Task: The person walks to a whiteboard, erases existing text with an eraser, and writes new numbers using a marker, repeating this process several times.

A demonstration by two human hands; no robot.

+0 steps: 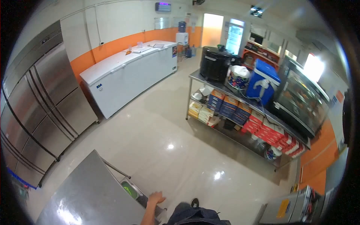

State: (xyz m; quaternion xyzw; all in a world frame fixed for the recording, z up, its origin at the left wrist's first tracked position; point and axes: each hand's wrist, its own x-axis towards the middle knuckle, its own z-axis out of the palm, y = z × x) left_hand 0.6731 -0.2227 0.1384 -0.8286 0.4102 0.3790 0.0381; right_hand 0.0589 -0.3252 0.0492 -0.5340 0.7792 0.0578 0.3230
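Observation:
At the bottom centre is my left hand (156, 197), empty, with its fingers apart and somewhat blurred. It is over the right edge of a steel table (86, 191), close to a metal pan (132, 188) with something green inside, on a level below the tabletop. My right hand does not show. Below, a dark shoe (194, 203) and dark clothing of mine are visible on the pale floor.
Steel refrigerators (48, 101) line the left wall, beside a long white chest freezer (131, 77). On the right, a steel shelf table (225, 88) bears a black pot (215, 63), a blue cooler (263, 80), a glass display case (302, 99) and stacked boxes.

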